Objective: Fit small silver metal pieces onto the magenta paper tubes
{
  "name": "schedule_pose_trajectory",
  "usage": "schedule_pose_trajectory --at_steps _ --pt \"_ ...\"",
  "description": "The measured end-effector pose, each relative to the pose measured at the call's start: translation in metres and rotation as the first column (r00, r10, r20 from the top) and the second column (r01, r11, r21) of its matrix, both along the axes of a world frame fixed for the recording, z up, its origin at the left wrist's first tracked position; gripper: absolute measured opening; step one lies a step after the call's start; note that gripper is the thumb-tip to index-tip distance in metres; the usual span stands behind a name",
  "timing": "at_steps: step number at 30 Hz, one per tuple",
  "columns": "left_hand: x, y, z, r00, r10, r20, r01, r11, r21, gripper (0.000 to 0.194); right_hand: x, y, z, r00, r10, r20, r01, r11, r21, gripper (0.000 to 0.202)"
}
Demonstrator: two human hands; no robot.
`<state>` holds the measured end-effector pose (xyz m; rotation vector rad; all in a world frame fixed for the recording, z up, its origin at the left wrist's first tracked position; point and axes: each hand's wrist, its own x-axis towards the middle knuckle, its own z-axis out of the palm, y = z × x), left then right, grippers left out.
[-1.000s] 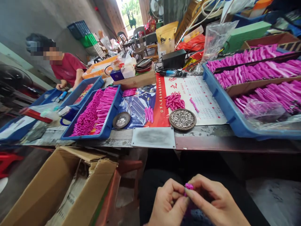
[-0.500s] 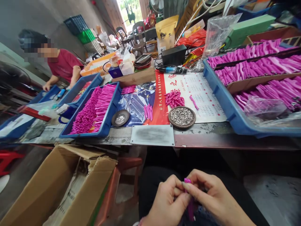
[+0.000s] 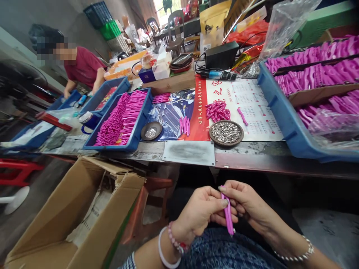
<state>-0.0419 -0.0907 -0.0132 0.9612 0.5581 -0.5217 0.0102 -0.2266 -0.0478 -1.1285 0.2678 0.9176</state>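
Over my lap, both hands pinch one slim pink plastic piece (image 3: 229, 216) that hangs point down. My left hand (image 3: 200, 213) grips its upper part with thumb and forefinger. My right hand (image 3: 246, 203) holds the top end from the other side. On the bench above sit a round dish of small metal parts (image 3: 226, 132), a smaller dish (image 3: 151, 131), a loose heap of pink pieces (image 3: 217, 111) and a few more pink pieces (image 3: 184, 126).
A blue tray of pink sticks (image 3: 121, 118) stands left, a larger blue tray (image 3: 283, 108) of pink parts right. An open cardboard box (image 3: 70, 220) sits on the floor at my left. A person in a red shirt (image 3: 82, 69) works at the far left.
My hands have risen in view and the pink piece is now seen full length between them. The camera has tilted down, showing my wrists and bracelets.
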Motion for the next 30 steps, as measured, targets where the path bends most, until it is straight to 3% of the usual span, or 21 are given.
schedule_pose_trajectory --at_steps 18,22,27,30 --pt "0.002 0.005 -0.013 0.998 -0.006 -0.057 -0.003 0.987 -0.159 0.021 0.004 0.008 -0.004 0.993 -0.022 -0.112 0.026 0.999 0.038 0.046" --pt "0.001 0.003 -0.014 0.997 0.036 -0.068 -0.048 0.982 -0.182 0.021 0.004 0.008 0.0 0.996 -0.016 -0.093 0.019 0.999 0.032 0.045" --pt "0.001 -0.008 -0.021 0.981 0.151 -0.125 -0.184 0.931 -0.315 0.043 0.0 0.011 0.01 0.999 -0.032 -0.003 0.032 0.995 0.097 0.046" --pt "0.004 -0.014 -0.026 0.975 0.135 -0.178 -0.189 0.924 -0.334 0.061 -0.002 0.014 0.013 0.995 0.001 0.102 -0.012 0.993 0.114 0.044"
